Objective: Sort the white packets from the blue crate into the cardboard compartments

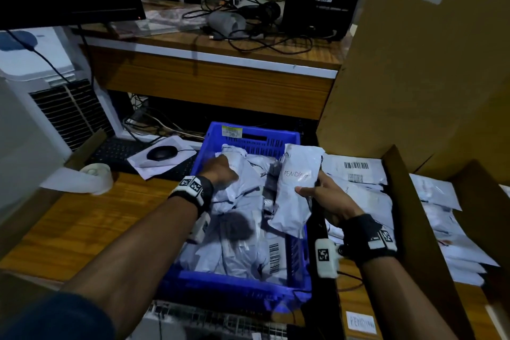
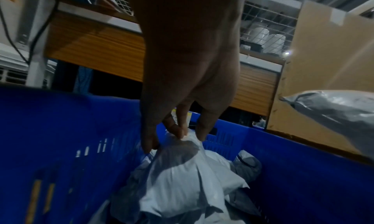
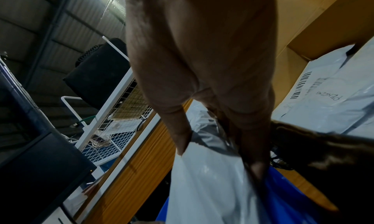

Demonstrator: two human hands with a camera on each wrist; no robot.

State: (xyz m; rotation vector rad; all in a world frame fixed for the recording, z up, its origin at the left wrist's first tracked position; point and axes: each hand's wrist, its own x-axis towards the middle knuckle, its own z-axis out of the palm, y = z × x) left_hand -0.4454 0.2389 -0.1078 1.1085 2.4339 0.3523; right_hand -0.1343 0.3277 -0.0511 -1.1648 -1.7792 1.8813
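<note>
The blue crate [image 1: 234, 288] in front of me holds several white packets. My left hand [image 1: 220, 171] reaches into its far left part and pinches the top of a white packet [image 2: 182, 179] that still lies among the others. My right hand [image 1: 320, 190] holds another white packet [image 1: 295, 188], handwritten "PENDING", upright above the crate's right edge, thumb on its front. To the right stand the cardboard compartments [image 1: 408, 215], where more white packets [image 1: 358, 174] lie.
A keyboard [image 1: 116, 152] and mouse [image 1: 161, 152] sit left of the crate, beside a tape roll [image 1: 96, 178]. A tall cardboard box [image 1: 419, 63] rises behind the compartments. A wooden shelf [image 1: 220, 83] with tangled cables runs across the back. A "PENDING" label [image 1: 361, 323] marks the near compartment.
</note>
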